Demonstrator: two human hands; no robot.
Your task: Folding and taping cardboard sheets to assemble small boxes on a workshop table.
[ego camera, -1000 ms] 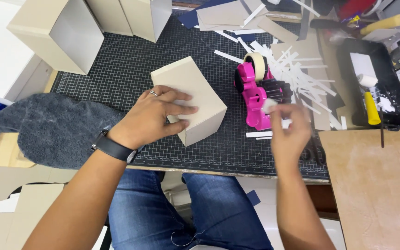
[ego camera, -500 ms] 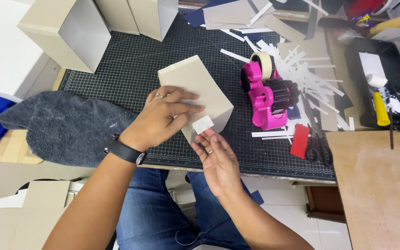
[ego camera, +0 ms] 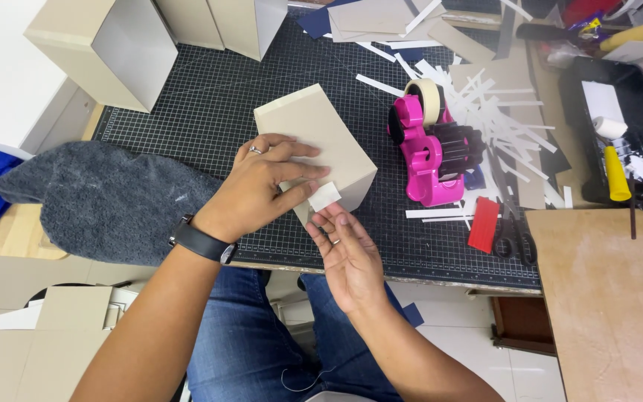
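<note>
A beige cardboard box (ego camera: 320, 138) lies tilted on the black grid cutting mat (ego camera: 217, 112). My left hand (ego camera: 258, 182), with a ring and a black wristwatch, lies flat over the box's near side and holds it steady. My right hand (ego camera: 345, 253) is just below the box's near corner, its fingertips pressing a short piece of pale tape (ego camera: 324, 196) onto that corner. A pink tape dispenser (ego camera: 429, 145) with a roll of masking tape stands on the mat right of the box.
Larger beige boxes (ego camera: 106, 48) stand at the mat's far left. A grey felt cloth (ego camera: 98, 197) lies left. White paper strips (ego camera: 493, 112), a red cutter (ego camera: 483, 223), scissors (ego camera: 516, 234), a black glue tray with roller (ego camera: 619, 141) and a wooden board (ego camera: 612, 298) lie right.
My right hand left the tape dispenser, came to the box's near corner with a piece of tape and now presses it on. My left hand stayed on the box.
</note>
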